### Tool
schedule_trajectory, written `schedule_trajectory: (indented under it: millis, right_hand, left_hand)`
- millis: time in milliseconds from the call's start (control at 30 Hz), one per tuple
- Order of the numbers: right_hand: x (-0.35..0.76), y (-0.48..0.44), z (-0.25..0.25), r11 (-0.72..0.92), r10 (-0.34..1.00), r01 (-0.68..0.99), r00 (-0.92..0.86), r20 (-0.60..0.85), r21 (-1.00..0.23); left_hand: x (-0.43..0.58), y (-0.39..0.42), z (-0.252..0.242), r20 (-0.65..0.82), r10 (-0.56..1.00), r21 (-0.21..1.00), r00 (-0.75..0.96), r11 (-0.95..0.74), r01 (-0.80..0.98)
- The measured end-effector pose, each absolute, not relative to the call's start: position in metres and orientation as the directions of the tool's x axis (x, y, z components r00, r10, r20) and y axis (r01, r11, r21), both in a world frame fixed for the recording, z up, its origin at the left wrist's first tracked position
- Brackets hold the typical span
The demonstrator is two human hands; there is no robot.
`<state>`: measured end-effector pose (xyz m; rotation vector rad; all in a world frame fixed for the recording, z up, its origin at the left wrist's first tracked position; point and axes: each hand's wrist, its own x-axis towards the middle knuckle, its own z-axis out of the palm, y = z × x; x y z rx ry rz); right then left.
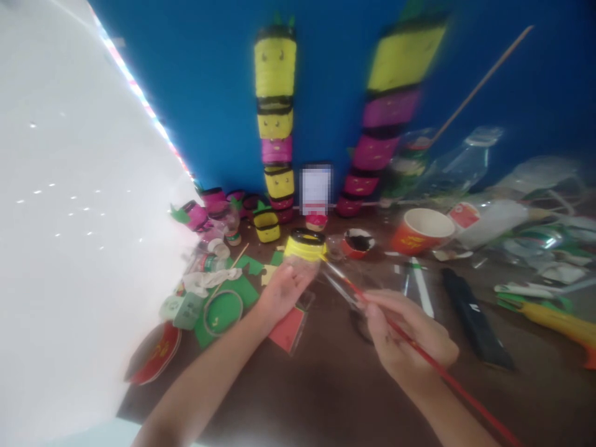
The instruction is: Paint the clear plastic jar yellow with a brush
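My left hand [285,287] grips a small clear cup [305,247] painted yellow with a black rim, holding it from below over the brown table. My right hand [404,335] is closed in a pinch on a thin red paintbrush [421,354]. Its tip points up and left toward the cup. A small pot of dark paint [357,242] stands just right of the cup. The picture is blurred.
Two tall stacks of yellow and pink painted cups [275,118] lean on the blue wall. An orange paper cup [421,230], clear plastic bottles [459,164], a black bar [475,316], green foam pieces [223,310] and a red lid [153,354] lie around.
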<state>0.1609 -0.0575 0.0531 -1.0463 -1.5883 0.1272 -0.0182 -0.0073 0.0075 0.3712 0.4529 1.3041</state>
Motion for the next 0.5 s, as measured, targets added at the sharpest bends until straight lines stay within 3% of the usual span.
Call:
schedule_trajectory:
  millis: [500]
  right_hand:
    - [0.1592, -0.0602, 0.0553, 0.558, 0.72, 0.54, 0.062, 0.691, -0.63]
  left_hand:
    - [-0.0181, -0.0065, 0.0054, -0.11, 0.972, 0.498, 0.206, 0.233, -0.835]
